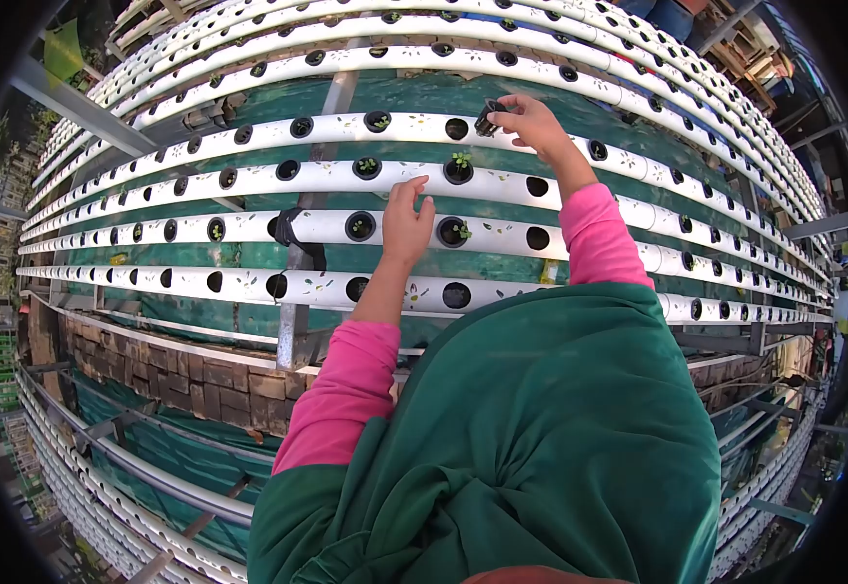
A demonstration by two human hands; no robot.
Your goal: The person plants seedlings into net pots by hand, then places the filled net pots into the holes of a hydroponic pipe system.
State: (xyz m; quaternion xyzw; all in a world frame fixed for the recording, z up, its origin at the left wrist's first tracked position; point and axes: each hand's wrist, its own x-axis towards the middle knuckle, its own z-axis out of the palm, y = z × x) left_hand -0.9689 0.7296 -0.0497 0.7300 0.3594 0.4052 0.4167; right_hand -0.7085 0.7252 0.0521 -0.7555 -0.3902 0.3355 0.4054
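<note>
My right hand (529,125) grips a small black net pot (487,118), tilted beside an open hole (457,128) in a white hydroponic pipe (409,125). Fingers and thumb close on the pot's side; its contents are hidden. Lower and to the left, my left hand (408,222) hovers over the pipes with fingers loosely apart and nothing in them. Near its fingertips are two potted seedlings, one seedling (459,163) to the right and another seedling (367,165) to the left. A third seedling (454,231) sits in the pipe just right of my left wrist.
Long white pipes with rows of holes run across the view, some holding black pots. A black strip (297,234) is tied around one pipe by a metal support (292,336). Green sheeting (249,255) lies beneath, and a brick edge (180,375) runs below.
</note>
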